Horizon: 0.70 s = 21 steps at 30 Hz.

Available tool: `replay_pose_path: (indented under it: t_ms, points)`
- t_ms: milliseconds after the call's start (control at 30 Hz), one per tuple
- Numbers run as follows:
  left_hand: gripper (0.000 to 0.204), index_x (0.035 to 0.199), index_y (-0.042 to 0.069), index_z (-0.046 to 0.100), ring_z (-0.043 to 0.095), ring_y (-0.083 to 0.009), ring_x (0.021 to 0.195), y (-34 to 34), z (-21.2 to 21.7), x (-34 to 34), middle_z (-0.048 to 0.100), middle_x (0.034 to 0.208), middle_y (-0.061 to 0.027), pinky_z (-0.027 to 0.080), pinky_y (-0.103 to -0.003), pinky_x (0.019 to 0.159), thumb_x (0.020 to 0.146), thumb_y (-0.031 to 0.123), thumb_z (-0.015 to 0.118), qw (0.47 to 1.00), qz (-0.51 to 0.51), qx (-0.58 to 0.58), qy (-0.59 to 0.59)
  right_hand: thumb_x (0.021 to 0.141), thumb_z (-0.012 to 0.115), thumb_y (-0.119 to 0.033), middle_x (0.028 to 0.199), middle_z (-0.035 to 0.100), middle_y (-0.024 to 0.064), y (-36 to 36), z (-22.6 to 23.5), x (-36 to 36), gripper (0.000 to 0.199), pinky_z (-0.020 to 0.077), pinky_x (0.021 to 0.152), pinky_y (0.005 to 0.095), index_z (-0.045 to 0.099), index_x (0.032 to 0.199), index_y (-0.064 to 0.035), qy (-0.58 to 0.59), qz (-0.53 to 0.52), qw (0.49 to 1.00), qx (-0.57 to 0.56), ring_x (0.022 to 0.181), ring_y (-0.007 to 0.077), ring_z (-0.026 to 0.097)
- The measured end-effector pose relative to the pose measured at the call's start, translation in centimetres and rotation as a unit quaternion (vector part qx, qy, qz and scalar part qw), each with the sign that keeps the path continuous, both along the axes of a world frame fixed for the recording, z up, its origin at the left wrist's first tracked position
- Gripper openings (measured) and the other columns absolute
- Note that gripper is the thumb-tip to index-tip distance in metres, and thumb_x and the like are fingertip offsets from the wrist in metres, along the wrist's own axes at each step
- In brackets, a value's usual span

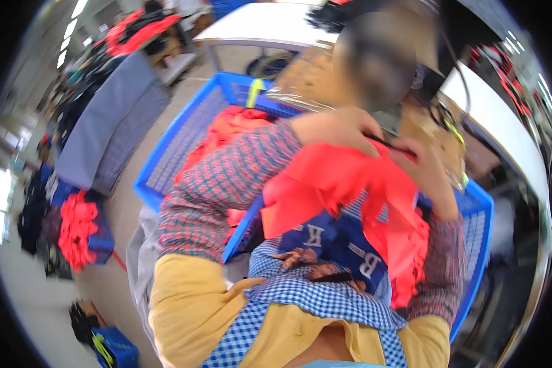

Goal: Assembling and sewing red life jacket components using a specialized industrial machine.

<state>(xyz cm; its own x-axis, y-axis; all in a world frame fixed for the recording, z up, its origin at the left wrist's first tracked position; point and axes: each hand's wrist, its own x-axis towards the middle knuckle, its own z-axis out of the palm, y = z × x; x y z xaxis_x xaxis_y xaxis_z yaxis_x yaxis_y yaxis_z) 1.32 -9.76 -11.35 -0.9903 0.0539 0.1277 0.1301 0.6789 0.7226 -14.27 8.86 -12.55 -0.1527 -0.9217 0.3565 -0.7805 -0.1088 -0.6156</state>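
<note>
A coral-red piece of fabric [331, 175] with a dark strip along its top edge is stretched between my two hands and hangs in front of my apron. My left hand [340, 127] is closed on the strip's left end. A little to the right, my right hand [424, 167] pinches the fabric at the other end of the strip. More coral-red fabric pieces [230, 129] lie in the blue basket [156, 178] under my left arm. Another coral-red heap [414, 257] rests beside my right forearm. The blue-checked apron [325, 297] is partly covered by the held fabric.
A second blue basket wall [479, 227] stands right of my right arm. Cardboard-brown packages [310, 76] and a white table [264, 24] are beyond the hands. At left are a grey-covered bin [107, 116] and a coral pile [78, 227]. A blurred round patch hides part of the background.
</note>
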Motion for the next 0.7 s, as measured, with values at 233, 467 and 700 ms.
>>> replay_pose_path:
  t_ms: [233,467,700]
  points:
    - [0.036,0.108,-0.003,0.064,0.059,-0.0111,0.089,-4.4,-1.0,-4.5,0.066,0.094,-0.0047,0.045,-0.025,0.082,0.084,0.025,0.067,0.994,0.046,0.061,-0.079,0.084,0.064,-0.017,0.08,0.064,0.0134,-4.3,-2.3,-4.5,0.024,0.0478,0.071,0.0306,0.063,0.096,0.0037,-0.06,-0.026,0.998,-0.025,0.077,0.0175,0.061]
    - [0.046,0.111,-0.001,0.066,0.061,-0.0218,0.1,-8.0,-1.7,-7.9,0.066,0.106,-0.0129,0.046,-0.028,0.087,0.075,0.027,0.07,0.978,0.139,0.074,-0.133,0.089,0.06,-0.016,0.089,0.065,0.0022,-6.9,-2.7,-5.9,0.025,0.0473,0.071,0.0228,0.063,0.105,0.0032,-0.238,-0.046,0.967,0.076,0.082,0.0074,0.058]
    - [0.05,0.114,0.0,0.066,0.058,-0.025,0.105,-9.5,-2.0,-11.0,0.064,0.114,-0.0149,0.045,-0.029,0.092,0.073,0.027,0.073,0.971,0.162,0.066,-0.164,0.088,0.062,-0.014,0.09,0.064,0.002,-10.0,-5.7,-9.6,0.022,0.0475,0.068,0.022,0.064,0.103,0.0025,-0.387,-0.046,0.917,0.086,0.081,0.0076,0.059]
